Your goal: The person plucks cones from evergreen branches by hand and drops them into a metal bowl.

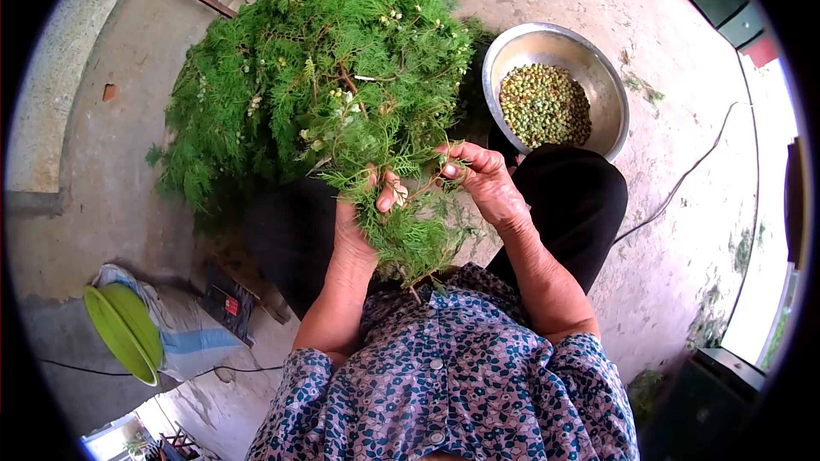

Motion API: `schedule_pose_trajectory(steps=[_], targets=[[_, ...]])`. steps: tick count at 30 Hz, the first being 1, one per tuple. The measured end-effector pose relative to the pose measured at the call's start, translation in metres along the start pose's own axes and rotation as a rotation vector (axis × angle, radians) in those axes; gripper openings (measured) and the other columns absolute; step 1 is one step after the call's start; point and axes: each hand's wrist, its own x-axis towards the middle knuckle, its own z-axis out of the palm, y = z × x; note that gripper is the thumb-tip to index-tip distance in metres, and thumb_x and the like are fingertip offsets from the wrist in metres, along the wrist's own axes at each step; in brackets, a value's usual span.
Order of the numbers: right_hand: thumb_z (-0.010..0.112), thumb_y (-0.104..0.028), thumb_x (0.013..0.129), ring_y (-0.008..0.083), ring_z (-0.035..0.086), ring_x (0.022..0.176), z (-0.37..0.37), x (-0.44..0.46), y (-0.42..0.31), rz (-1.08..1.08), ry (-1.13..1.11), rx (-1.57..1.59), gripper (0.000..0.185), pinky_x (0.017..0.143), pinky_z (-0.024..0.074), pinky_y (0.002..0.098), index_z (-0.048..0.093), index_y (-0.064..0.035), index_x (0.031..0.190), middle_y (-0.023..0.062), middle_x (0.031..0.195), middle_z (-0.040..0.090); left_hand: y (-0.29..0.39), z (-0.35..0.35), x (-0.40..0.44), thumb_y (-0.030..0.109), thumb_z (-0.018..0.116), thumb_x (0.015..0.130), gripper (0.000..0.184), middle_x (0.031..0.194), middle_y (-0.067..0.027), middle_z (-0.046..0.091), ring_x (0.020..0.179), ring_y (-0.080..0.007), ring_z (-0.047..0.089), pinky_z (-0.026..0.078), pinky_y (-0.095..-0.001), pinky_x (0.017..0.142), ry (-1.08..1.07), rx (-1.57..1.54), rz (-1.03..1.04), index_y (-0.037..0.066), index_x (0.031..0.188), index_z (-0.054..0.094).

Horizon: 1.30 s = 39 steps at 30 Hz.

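From where I stand, the work looks well begun but far from finished. At the far right, a wide, shiny metal bowl (605,60) on the pale concrete floor (675,196) holds a heap of small, round green and brown pieces (547,107), with much of its inner wall bare. At the far left, a big, feathery green heap of cut branches (290,77) rises high, pale little clusters (254,104) showing among its leaves, so plenty seems left. The leafy green sprig (418,239) being worked lies between the two, over the person's lap. The left hand (352,226) grips it, thumb bent over the stems near a pale bit. The right hand (491,179) pinches a thin side twig between thumb and forefinger; whether a round piece sits there, I cannot tell.
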Motion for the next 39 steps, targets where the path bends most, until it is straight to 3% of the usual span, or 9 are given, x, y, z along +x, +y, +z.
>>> schedule_pose_trajectory(steps=[5,7,10,18,25,32,39], targets=[[0.064,-0.010,0.081,0.0047,0.050,0.079,0.000,-0.001,0.009,0.004,0.035,-0.013,0.017,0.075,0.0415,0.0214,0.061,-0.0049,0.097,-0.0046,0.084,0.060,0.001,0.002,-0.001,0.019,0.053,0.085,0.014,0.060,-0.0036,0.051,0.055,-0.0134,0.043,0.037,-0.0258,0.051,0.109,0.013,0.045,0.005,0.084,0.054],[0.064,-0.012,0.081,0.0034,0.048,0.076,0.001,0.000,0.009,0.011,0.012,0.012,0.014,0.072,0.0408,0.0200,0.060,-0.0049,0.093,-0.0065,0.081,0.058,0.004,0.001,-0.002,0.019,0.054,0.084,0.015,0.057,-0.0026,0.049,0.056,-0.0125,0.044,0.037,-0.0246,0.052,0.101,0.020,-0.030,0.004,0.085,0.055],[0.063,-0.012,0.082,0.0069,0.052,0.081,-0.002,0.001,0.018,0.016,-0.005,0.040,0.015,0.076,0.0425,0.0235,0.060,-0.0043,0.094,-0.0020,0.086,0.061,0.004,0.005,-0.001,0.020,0.055,0.084,0.016,0.055,-0.0019,0.048,0.055,-0.0115,0.043,0.036,-0.0237,0.052,0.106,0.063,0.004,0.004,0.086,0.055],[0.062,-0.005,0.080,0.0060,0.053,0.081,0.005,-0.002,0.002,0.009,-0.050,0.207,0.015,0.077,0.0437,0.0233,0.057,-0.0033,0.094,-0.0022,0.086,0.060,0.003,0.008,-0.001,0.016,0.056,0.083,0.011,0.061,-0.0028,0.051,0.052,-0.0102,0.045,0.037,-0.0235,0.054,0.138,0.034,-0.021,0.004,0.083,0.055],[0.062,-0.002,0.080,0.0096,0.056,0.083,-0.009,0.002,0.015,-0.051,-0.099,0.125,0.016,0.076,0.0460,0.0255,0.056,-0.0029,0.095,-0.0009,0.084,0.060,0.002,0.007,0.000,0.014,0.055,0.083,0.010,0.064,-0.0040,0.054,0.053,-0.0104,0.046,0.039,-0.0237,0.058,0.158,0.037,-0.012,0.004,0.084,0.056],[0.057,0.003,0.081,0.0146,0.058,0.081,-0.004,0.001,0.005,-0.008,-0.061,0.519,0.023,0.075,0.0493,0.0309,0.055,-0.0037,0.103,0.0043,0.096,0.060,-0.002,0.005,0.002,0.019,0.056,0.083,0.016,0.057,-0.0009,0.049,0.055,-0.0111,0.045,0.039,-0.0236,0.061,0.188,0.077,-0.005,0.003,0.085,0.055],[0.061,-0.002,0.080,0.0122,0.056,0.076,-0.004,-0.002,0.002,0.054,-0.114,0.265,0.031,0.075,0.0453,0.0269,0.055,-0.0024,0.110,0.0009,0.090,0.059,-0.002,0.004,0.003,0.024,0.055,0.084,0.022,0.057,0.0003,0.049,0.058,-0.0108,0.045,0.038,-0.0216,0.061,0.216,0.079,-0.079,0.002,0.087,0.054]])
